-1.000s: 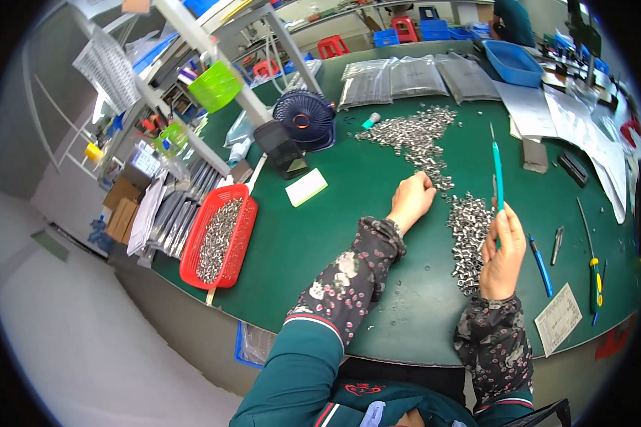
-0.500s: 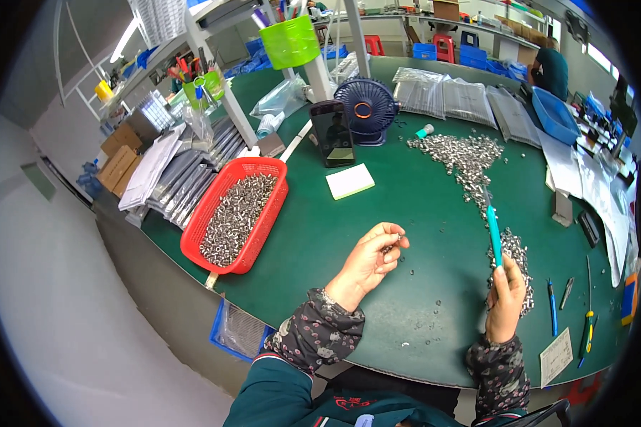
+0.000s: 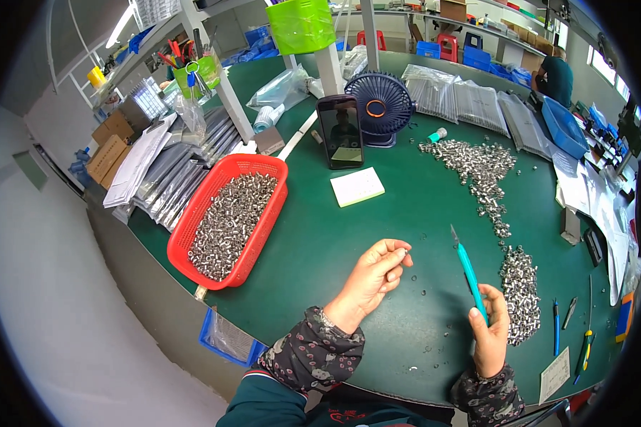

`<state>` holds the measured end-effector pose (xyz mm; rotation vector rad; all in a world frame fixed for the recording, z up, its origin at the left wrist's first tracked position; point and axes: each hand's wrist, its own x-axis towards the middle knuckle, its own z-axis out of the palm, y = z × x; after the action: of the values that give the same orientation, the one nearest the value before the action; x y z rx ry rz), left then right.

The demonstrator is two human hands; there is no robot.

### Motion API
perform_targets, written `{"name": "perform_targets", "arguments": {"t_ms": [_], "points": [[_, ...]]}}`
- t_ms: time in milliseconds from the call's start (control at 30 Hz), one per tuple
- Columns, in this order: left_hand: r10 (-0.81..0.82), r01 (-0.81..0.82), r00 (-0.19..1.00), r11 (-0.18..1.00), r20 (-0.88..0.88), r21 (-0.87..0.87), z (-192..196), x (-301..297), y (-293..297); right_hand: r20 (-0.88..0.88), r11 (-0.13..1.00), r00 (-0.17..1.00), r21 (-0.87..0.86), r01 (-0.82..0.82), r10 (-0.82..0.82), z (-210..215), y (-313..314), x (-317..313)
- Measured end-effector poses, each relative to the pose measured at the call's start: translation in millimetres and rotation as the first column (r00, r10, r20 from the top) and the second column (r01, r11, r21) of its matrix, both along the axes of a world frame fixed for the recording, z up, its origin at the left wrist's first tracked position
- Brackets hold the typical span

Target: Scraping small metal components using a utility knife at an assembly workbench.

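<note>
My left hand (image 3: 370, 283) is pinched closed over the middle of the table, with a small metal ring (image 3: 405, 252) just showing at the fingertips. To its right, my right hand (image 3: 491, 333) grips a teal craft knife (image 3: 470, 277) by the handle. The pointed blade is up and tilts toward the far left, apart from the left hand. Beside the right hand lies a heap of small metal rings (image 3: 522, 295). Behind it spreads a looser heap of similar metal rings (image 3: 477, 168). At the left, a red plastic basket (image 3: 261, 240) holds many small metal parts.
A phone (image 3: 340, 133) leans before a dark blue fan (image 3: 379, 110), near a white notepad (image 3: 357, 187). At the right lie a blue pen (image 3: 555, 327), a yellow-handled screwdriver (image 3: 585, 349) and a paper card (image 3: 554, 376). Tiny dark bits dot the green table (image 3: 313, 249).
The knife and my right hand have moved left and nearer to me, away from the heaps, and the blade now tilts left. My left hand's fingers have drawn closer together around the ring.
</note>
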<state>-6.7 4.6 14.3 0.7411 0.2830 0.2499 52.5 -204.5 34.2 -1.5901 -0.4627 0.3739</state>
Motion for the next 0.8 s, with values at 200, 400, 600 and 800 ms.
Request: {"name": "perform_targets", "arguments": {"t_ms": [200, 400, 600, 800], "points": [[-0.037, 0.037, 0.999, 0.999, -0.006, 0.006, -4.4, -1.5, 2.0, 0.229, 0.995, 0.973, -0.102, -0.011, 0.034, -6.6, -6.3, 4.3], [-0.057, 0.057, 0.998, 0.998, -0.025, 0.012, -4.3, 2.5, 0.8, 0.398, 0.982, 0.912, -0.185, -0.029, 0.102, -10.5, -5.9, 7.5], [-0.017, 0.016, 1.000, 0.999, 0.023, 0.051, -9.1, 0.8, 9.1, 0.310, 0.963, 0.934, -0.247, -0.104, 0.180, -2.7, -2.6, 7.8], [-0.036, 0.034, 0.999, 0.995, 0.022, 0.098, -11.7, 3.1, 6.4, 0.240, 0.970, 0.951, -0.195, -0.148, 0.194, -5.3, -4.7, 8.0]]}}
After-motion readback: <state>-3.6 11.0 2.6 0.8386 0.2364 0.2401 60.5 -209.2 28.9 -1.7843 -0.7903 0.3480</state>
